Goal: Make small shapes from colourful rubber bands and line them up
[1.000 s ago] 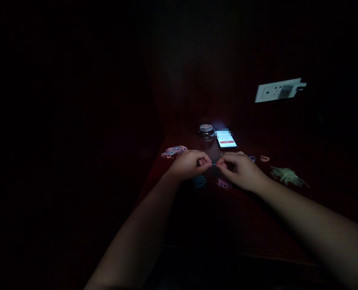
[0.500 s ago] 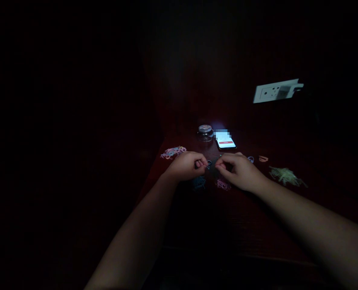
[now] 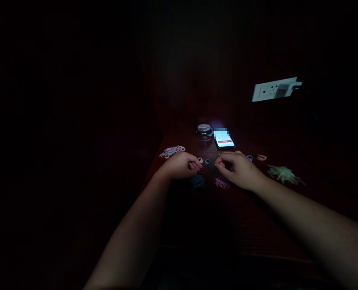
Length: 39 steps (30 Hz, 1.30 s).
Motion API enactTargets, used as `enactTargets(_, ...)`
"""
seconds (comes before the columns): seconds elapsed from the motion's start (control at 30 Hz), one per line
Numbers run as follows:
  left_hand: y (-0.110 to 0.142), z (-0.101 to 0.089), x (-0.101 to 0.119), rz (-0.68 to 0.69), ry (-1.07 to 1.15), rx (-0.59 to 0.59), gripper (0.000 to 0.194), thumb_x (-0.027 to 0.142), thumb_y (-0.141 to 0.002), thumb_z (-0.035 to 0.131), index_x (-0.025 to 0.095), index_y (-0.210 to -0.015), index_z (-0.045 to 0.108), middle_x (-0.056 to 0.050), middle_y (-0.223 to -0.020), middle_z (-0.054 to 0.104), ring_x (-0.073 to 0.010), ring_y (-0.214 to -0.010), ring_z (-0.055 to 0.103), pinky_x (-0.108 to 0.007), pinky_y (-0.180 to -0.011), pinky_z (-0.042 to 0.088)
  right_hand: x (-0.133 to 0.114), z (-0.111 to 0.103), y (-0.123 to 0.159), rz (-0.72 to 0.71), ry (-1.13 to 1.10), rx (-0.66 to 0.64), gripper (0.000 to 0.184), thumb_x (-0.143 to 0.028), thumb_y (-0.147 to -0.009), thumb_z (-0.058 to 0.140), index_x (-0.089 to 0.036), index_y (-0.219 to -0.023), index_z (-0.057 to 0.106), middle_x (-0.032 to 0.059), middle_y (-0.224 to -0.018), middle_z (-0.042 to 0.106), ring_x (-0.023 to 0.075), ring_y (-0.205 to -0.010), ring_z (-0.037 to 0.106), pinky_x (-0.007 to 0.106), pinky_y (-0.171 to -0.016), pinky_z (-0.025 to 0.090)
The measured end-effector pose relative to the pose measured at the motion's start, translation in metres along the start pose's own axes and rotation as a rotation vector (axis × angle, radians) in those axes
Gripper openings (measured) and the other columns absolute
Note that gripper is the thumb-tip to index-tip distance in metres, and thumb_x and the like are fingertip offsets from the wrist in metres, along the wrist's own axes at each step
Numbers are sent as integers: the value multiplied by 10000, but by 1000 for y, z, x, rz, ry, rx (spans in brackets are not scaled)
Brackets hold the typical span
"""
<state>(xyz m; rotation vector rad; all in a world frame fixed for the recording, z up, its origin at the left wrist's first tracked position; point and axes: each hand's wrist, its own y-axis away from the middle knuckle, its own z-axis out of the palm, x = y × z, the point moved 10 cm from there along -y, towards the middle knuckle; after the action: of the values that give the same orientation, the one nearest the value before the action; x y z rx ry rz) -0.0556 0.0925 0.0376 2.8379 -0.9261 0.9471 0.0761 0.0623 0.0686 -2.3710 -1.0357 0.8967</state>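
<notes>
My left hand [image 3: 181, 165] hovers low over the table with its fingers loosely bent and a gap between thumb and fingertips; nothing shows in it. Just beyond its fingertips lie a pink hair band [image 3: 200, 160] and a small pale-blue hair band [image 3: 208, 161]. Thumb and forefinger of my right hand [image 3: 237, 169] are pinched together; whatever may be between them is too small and dark to see. Below the hands sit a heap of dark blue bands [image 3: 198, 181] and a heap of pink bands [image 3: 221, 183].
Mixed pastel bands [image 3: 172, 151] lie at the left. Yellow-green bands [image 3: 285, 174], orange bands [image 3: 261, 157] and a purple band [image 3: 249, 158] are on the right. A lidded clear jar [image 3: 204, 132] stands behind, beside a lit phone [image 3: 224, 139]. The wall holds a socket plate [image 3: 269, 90].
My left hand has let go of the pale-blue band and drawn slightly left, its fingers loosening. That band now lies on the table between the hands. My right hand stays nearly still, pinched.
</notes>
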Motion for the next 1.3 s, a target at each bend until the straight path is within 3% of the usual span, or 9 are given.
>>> enactTargets(0.37,10,7,-7,-123,136,-181,178,148,-654,626,163,-778,753,9,-611,659,-76,-509,546,-173,-468,410,0,-1,0,3,3,-6,161,-245,-857,531,-194,-726,610,-20,-645,578,139,-640,539,308,-731,364)
enactTargets(0.57,13,2,-13,-144,94,-181,201,187,-670,626,174,-813,767,23,-580,625,-74,-480,498,-177,-450,359,0,0,0,-6,-4,-6,169,-247,-860,530,-193,-716,600,-23,-633,564,135,-629,530,301,-714,366)
enactTargets(0.63,9,-9,-19,-132,33,-84,211,205,-717,588,183,-831,764,19,-597,632,-89,-505,514,-193,-477,371,0,0,0,-13,1,-2,170,-250,-863,530,-192,-720,600,-20,-641,566,137,-637,535,303,-715,368)
enactTargets(0.7,8,-30,-31,-165,-66,113,225,219,-766,541,199,-831,756,9,-641,659,-109,-551,547,-214,-528,399,0,0,0,-15,5,-1,176,-253,-866,526,-191,-719,599,-18,-646,569,137,-637,535,304,-716,370)
enactTargets(0.8,20,-65,-59,-311,-179,459,254,259,-837,479,218,-856,728,-14,-796,715,-145,-665,611,-250,-630,447,0,0,0,-14,3,-2,180,-251,-866,521,-194,-710,592,-23,-637,564,133,-626,527,304,-720,370)
enactTargets(0.9,33,-81,-82,-445,-195,629,249,243,-864,444,222,-890,691,-28,-902,729,-169,-771,647,-272,-702,473,0,0,1,-16,5,2,168,-252,-861,526,-196,-720,599,-27,-637,565,133,-630,526,310,-735,364)
enactTargets(0.97,33,-78,-90,-461,-166,610,235,189,-846,451,222,-904,677,-28,-933,732,-169,-822,661,-275,-754,489,0,0,0,-14,2,1,170,-250,-860,527,-194,-713,594,-29,-630,557,131,-626,522,307,-728,361)
enactTargets(1.13,11,-47,-81,-341,-238,374,344,106,-781,494,237,-1037,683,-33,-1147,691,-194,-1093,610,-327,-978,454,-3,0,0,3,-4,-1,169,-231,-857,532,-188,-706,595,-30,-628,553,127,-622,520,308,-734,351)
enactTargets(1.3,3,-23,-90,-459,-452,213,438,225,-800,537,322,-1215,641,-18,-1403,520,-273,-1336,407,-473,-1119,309,-2,2,-1,32,-6,-2,119,-208,-828,564,-190,-722,616,-36,-629,556,116,-598,496,299,-707,332)
